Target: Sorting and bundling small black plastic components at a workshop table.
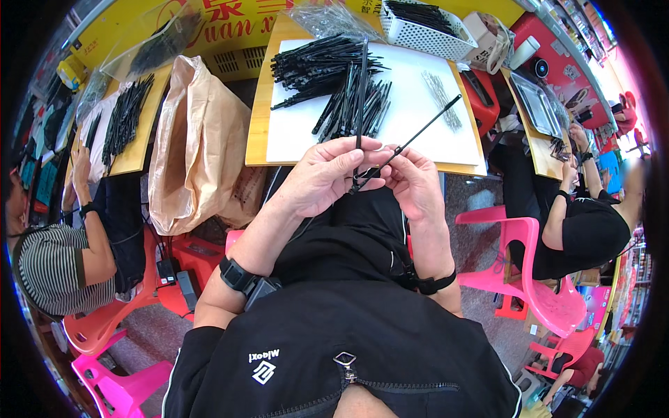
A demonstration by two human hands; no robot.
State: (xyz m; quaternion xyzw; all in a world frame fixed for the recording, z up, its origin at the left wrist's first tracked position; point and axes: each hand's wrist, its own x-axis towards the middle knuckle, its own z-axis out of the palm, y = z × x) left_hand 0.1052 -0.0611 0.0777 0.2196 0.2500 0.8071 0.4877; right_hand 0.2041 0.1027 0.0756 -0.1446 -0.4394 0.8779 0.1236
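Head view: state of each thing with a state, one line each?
left hand: closed, pinching an upright black strip.
right hand: closed on a slanted black strip.
black strips pile: loose heap on the white sheet.
thin metal rods: small bunch lying flat, untouched.
white basket: upright, holds black strips.
brown bag: open, standing beside the table.

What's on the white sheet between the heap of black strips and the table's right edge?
In the head view, a small bundle of thin silvery rods lies on the white sheet, right of the black strips.
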